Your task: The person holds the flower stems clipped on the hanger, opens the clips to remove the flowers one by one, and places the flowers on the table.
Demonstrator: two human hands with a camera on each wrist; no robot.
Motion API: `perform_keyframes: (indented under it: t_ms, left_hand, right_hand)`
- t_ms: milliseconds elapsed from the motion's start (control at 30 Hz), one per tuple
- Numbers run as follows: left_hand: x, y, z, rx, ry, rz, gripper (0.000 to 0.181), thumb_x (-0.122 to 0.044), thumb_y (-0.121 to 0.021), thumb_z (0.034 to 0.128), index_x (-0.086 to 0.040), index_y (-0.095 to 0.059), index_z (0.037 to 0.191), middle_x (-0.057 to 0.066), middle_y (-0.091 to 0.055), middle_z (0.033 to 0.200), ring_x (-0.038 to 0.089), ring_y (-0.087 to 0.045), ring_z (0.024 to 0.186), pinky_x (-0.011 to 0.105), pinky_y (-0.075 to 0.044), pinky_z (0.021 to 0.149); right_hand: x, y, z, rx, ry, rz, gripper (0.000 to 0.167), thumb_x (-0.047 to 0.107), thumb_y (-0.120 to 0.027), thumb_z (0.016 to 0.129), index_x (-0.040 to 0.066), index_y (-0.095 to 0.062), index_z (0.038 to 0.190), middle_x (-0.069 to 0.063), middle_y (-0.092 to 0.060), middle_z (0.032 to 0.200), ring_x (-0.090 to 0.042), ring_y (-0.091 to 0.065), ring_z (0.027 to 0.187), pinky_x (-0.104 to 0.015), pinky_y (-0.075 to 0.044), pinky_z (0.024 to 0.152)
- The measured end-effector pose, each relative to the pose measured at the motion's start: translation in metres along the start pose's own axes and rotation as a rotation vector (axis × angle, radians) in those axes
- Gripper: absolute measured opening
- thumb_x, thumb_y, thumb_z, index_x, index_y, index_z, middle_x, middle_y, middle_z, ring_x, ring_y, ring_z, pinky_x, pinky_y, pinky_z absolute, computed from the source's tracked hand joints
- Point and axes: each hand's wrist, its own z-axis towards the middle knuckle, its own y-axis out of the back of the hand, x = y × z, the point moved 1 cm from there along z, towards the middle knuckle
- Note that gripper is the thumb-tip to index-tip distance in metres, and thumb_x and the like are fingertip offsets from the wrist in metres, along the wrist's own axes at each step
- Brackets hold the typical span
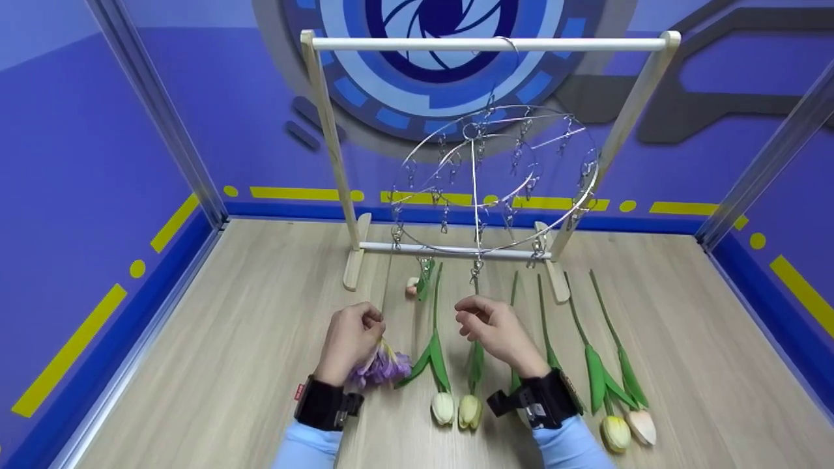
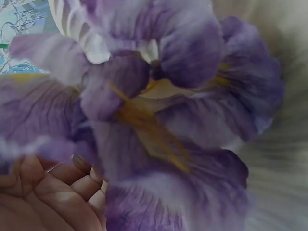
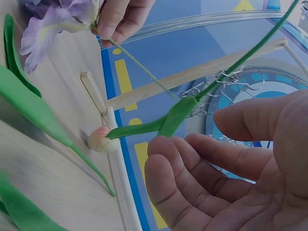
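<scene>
My left hand (image 1: 352, 339) pinches the thin stem of a purple iris (image 1: 381, 370), just above its bloom. The bloom points down, and the stem runs up toward the left side of a round wire clip hanger (image 1: 474, 189); whether a clip grips it, I cannot tell. Purple petals fill most of the left wrist view. My right hand (image 1: 492, 326) is raised above the tulips with loosely bent fingers and nothing in them. Behind the hands, a pale pink tulip (image 3: 103, 139) hangs head down below the hanger; its clip is unclear.
A wooden rack (image 1: 330, 137) carries the hanger on its top bar. Several tulips lie on the table, among them a white one (image 1: 443, 408), a yellow one (image 1: 616, 433) and a peach one (image 1: 642, 426). My right wrist partly covers others. Blue panels (image 1: 85, 195) enclose the table.
</scene>
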Motion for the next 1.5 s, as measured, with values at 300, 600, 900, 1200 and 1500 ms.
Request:
perform_keyframes:
  t_ms: [300, 600, 900, 1200, 1500]
  left_hand:
    - [0.009, -0.008, 0.002, 0.036, 0.019, 0.029, 0.003, -0.001, -0.071, 0.0852, 0.001, -0.074, 0.085, 0.002, -0.066, 0.072, 0.013, -0.059, 0.064, 0.035, -0.052, 0.064]
    - [0.007, -0.002, 0.002, 0.044, 0.044, 0.031, 0.005, 0.0, -0.071, 0.0839, -0.003, -0.074, 0.082, 0.002, -0.067, 0.072, 0.014, -0.059, 0.065, 0.036, -0.052, 0.066]
    - [0.007, -0.004, 0.0, 0.08, 0.043, 0.034, 0.008, 0.002, -0.069, 0.0829, -0.004, -0.074, 0.081, 0.002, -0.067, 0.07, 0.013, -0.058, 0.063, 0.037, -0.053, 0.066]
    - [0.013, -0.014, 0.0, 0.114, 0.059, 0.022, 0.012, 0.002, -0.067, 0.0812, 0.001, -0.075, 0.09, 0.004, -0.068, 0.071, 0.013, -0.06, 0.062, 0.037, -0.054, 0.066]
    - [0.018, -0.018, 0.0, 0.111, 0.082, 0.016, 0.013, 0.001, -0.066, 0.0834, 0.002, -0.074, 0.093, 0.003, -0.07, 0.07, 0.014, -0.064, 0.062, 0.04, -0.056, 0.07]
  right_hand:
    - [0.001, -0.005, -0.001, 0.022, -0.01, 0.007, 0.02, 0.004, -0.061, 0.099, -0.007, -0.069, 0.113, -0.011, -0.07, 0.091, -0.024, -0.069, 0.077, -0.028, -0.059, 0.067]
    - [0.002, -0.005, -0.001, 0.021, -0.027, 0.007, 0.02, 0.005, -0.061, 0.099, -0.007, -0.069, 0.114, -0.01, -0.071, 0.091, -0.025, -0.069, 0.077, -0.028, -0.058, 0.067]
    - [0.001, -0.003, -0.001, 0.029, -0.005, 0.005, 0.02, 0.004, -0.061, 0.099, -0.009, -0.068, 0.113, -0.011, -0.07, 0.09, -0.024, -0.068, 0.075, -0.028, -0.058, 0.066]
    - [-0.001, -0.005, -0.002, 0.043, -0.052, 0.008, 0.022, 0.005, -0.061, 0.099, -0.008, -0.068, 0.114, -0.012, -0.071, 0.093, -0.025, -0.069, 0.079, -0.028, -0.058, 0.068]
    - [-0.001, -0.004, -0.001, 0.046, -0.062, 0.019, 0.023, 0.007, -0.062, 0.099, -0.008, -0.068, 0.115, -0.013, -0.072, 0.097, -0.026, -0.07, 0.081, -0.029, -0.059, 0.069]
